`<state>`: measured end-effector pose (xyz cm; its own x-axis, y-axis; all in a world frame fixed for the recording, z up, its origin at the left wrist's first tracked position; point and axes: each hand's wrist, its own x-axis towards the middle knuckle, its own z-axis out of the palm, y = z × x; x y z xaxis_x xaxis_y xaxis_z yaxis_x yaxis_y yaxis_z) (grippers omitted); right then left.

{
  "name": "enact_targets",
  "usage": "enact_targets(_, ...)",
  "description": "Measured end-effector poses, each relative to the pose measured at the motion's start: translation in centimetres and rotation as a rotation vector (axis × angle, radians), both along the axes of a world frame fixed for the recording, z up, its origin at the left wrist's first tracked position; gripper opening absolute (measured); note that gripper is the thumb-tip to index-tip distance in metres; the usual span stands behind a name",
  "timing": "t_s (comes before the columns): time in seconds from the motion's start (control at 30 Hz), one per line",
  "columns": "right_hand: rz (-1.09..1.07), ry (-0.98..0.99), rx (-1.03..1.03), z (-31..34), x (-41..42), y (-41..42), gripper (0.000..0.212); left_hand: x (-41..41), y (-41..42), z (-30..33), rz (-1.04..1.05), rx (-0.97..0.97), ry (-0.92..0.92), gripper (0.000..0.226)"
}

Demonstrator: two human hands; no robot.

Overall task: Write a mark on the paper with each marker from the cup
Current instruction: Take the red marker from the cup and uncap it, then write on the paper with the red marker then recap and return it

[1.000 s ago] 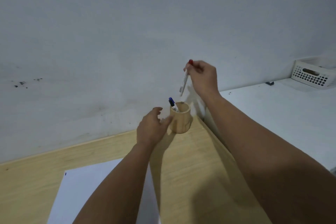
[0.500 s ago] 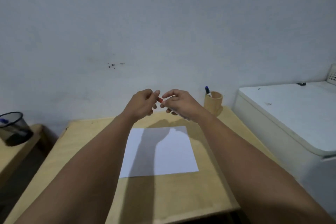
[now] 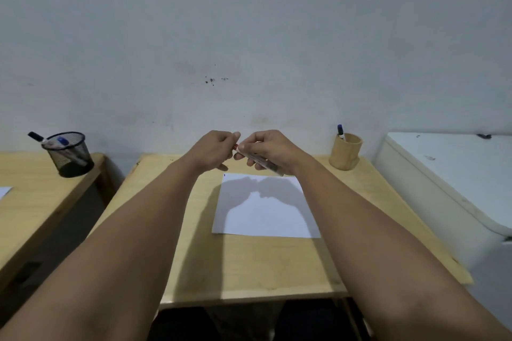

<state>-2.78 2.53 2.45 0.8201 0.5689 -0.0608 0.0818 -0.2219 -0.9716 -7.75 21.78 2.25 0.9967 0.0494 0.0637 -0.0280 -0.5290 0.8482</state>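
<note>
Both hands meet above the white paper sheet (image 3: 263, 207), the right hand (image 3: 273, 151) gripping the white red-capped marker (image 3: 259, 161) while the left hand (image 3: 214, 149) pinches its cap, seemingly to uncap it

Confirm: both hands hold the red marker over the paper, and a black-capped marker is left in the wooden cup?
Not quite. The head view shows the marker left in the wooden cup has a blue cap, not black. Both hands, left and right, do hold the red marker over the paper.

both hands gripping red marker (image 3: 259, 159), above paper (image 3: 266, 210)
</note>
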Motion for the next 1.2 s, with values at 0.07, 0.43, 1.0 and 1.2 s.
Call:
enact_targets(0.07,0.003,-0.017,-0.027,-0.6,0.0,0.2,0.01,0.2,0.3,0.0,-0.024,0.032,0.047,0.047)
enact_targets(0.43,-0.32,-0.12,-0.127,-5.1,2.9,-5.4,0.008,-0.1,9.3,-5.1,0.381,0.603,-0.006,0.053)
enact_targets(1.0,-0.265,-0.606,-0.984,-11.1,1.3,-3.4,0.065,2.2,4.6,-12.3,0.329,0.986,0.127,0.045)
enact_targets(1.2,-0.255,-0.62,-0.978,-11.1,1.7,-3.3,0.066,1.6,4.1,-12.0,0.369,0.898,0.098,0.051)
